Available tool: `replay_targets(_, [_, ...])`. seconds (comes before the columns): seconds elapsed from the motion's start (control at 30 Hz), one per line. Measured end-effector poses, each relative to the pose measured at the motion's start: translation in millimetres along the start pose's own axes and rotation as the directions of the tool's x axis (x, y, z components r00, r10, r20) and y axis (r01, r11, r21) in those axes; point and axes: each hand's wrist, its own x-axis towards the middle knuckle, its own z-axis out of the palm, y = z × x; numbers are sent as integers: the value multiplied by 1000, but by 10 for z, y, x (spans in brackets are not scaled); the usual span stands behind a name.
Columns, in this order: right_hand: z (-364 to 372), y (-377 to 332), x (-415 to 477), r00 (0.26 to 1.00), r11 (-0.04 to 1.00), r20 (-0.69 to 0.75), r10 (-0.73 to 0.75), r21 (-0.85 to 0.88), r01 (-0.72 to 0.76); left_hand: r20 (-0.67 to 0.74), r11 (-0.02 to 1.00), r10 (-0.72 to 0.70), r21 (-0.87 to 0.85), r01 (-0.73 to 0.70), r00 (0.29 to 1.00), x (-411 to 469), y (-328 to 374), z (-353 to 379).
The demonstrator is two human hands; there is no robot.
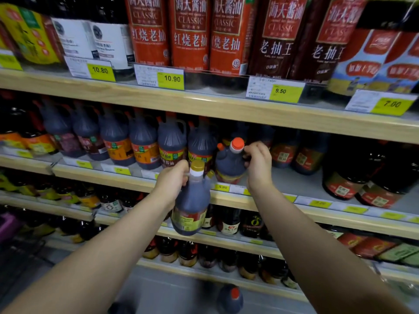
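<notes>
My left hand (172,181) grips the handle of a dark soy sauce jug with a gold cap (191,202) and holds it in the air in front of the shelf edge. My right hand (258,163) grips the handle of a second dark jug with an orange cap (229,163), which stands slightly tilted on the second shelf (294,184). The two jugs are close together, and the gold-capped one hangs lower and nearer to me.
A row of dark jugs (142,143) fills the second shelf to the left. More jugs (353,177) stand at the right, past a bare stretch of shelf. Tall red-labelled bottles (190,35) line the top shelf above yellow price tags. Small bottles (229,220) fill lower shelves. One jug (230,299) stands below.
</notes>
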Motion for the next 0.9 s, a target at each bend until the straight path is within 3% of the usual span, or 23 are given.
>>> replay_targets(0.2, [-23,156,91,988,1000,151,18,-22,-15,9,1000,-29,9,28,1000,126,-1,-16])
replay_targets(0.3, [-44,321,149,997,998,68,47,-53,-43,4,999,-35,8,35,999,196,17,-18])
replay_targets(0.5, [-8,386,404,996,966,-81,-46,-258,24,20,1000,-17,5,17,1000,308,36,12])
replay_targets(0.73, [-31,398,449,993,906,-66,-102,-417,66,40,999,-33,12,33,999,334,127,73])
replay_targets(0.9, [-106,334,362,999,894,-34,-15,-449,-1,210,998,-42,59,30,977,256,261,91])
